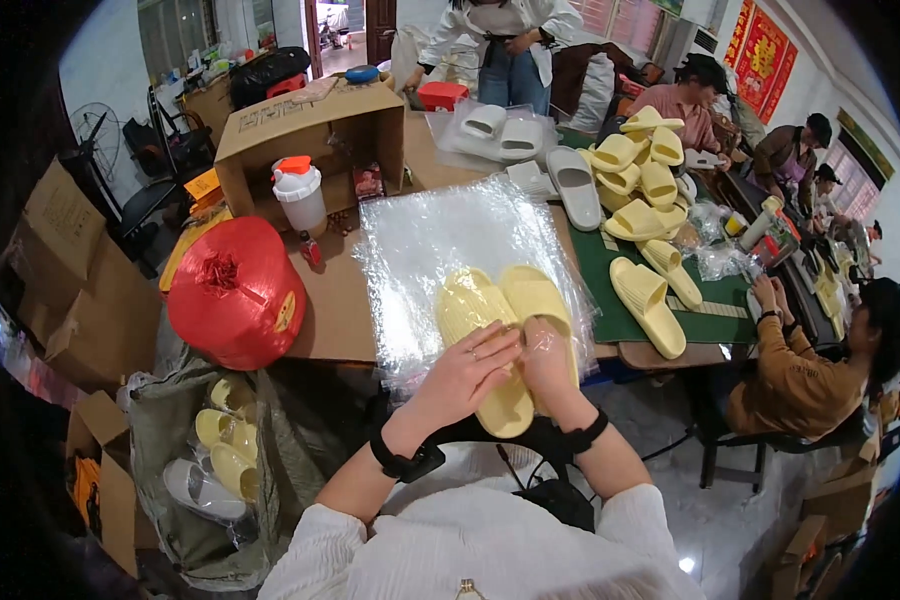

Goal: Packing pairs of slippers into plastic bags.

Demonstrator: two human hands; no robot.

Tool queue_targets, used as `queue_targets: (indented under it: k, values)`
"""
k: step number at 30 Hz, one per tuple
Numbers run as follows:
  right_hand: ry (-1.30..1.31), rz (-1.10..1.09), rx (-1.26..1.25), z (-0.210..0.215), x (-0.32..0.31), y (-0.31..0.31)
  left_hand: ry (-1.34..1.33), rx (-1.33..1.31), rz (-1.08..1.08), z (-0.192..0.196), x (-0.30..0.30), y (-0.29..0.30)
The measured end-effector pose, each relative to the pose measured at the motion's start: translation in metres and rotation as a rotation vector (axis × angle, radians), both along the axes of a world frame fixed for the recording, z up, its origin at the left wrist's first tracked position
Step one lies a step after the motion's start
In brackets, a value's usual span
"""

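Note:
A pair of pale yellow slide slippers rests at the table's near edge, heels toward me, on a stack of clear plastic bags (pixel 420 230). My left hand (pixel 472 372) lies across the left slipper (pixel 505 412), its fingers stretched out and close together. On the footbed of the right slipper (pixel 535 290), my right hand (pixel 548 358) is closed, and its fingertips are hidden. Glossy plastic shows around the slippers; how far it covers them I cannot make out.
More yellow slides (pixel 650 310) are piled on a green mat at right, with grey slides (pixel 574 185) beside them. A red roll of twine (pixel 238 295), a cardboard box (pixel 310 125) and a shaker bottle (pixel 300 200) stand left. A sack (pixel 155 450) holds bagged slippers. Other people work around the tables.

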State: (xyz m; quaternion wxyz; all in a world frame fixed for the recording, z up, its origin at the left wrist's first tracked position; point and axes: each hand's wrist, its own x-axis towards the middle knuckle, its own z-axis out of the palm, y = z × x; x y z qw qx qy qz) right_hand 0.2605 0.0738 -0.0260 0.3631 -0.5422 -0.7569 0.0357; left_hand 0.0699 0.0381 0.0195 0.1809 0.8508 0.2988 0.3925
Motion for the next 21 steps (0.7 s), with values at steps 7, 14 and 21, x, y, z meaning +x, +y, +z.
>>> queue_targets:
  k: [7, 14, 21]
  values:
    - [0.041, 0.072, -0.17, 0.029, -0.035, 0.001, -0.054, -0.058, 0.248, 0.003, -0.048, 0.019]
    - [-0.033, 0.292, -0.072, 0.003, -0.029, -0.004, 0.113, 0.025, 0.059, 0.009, -0.024, -0.005]
    - [-0.042, -0.156, -0.114, 0.015, -0.039, 0.037, -0.087, -0.133, -0.244, 0.008, -0.004, -0.03]
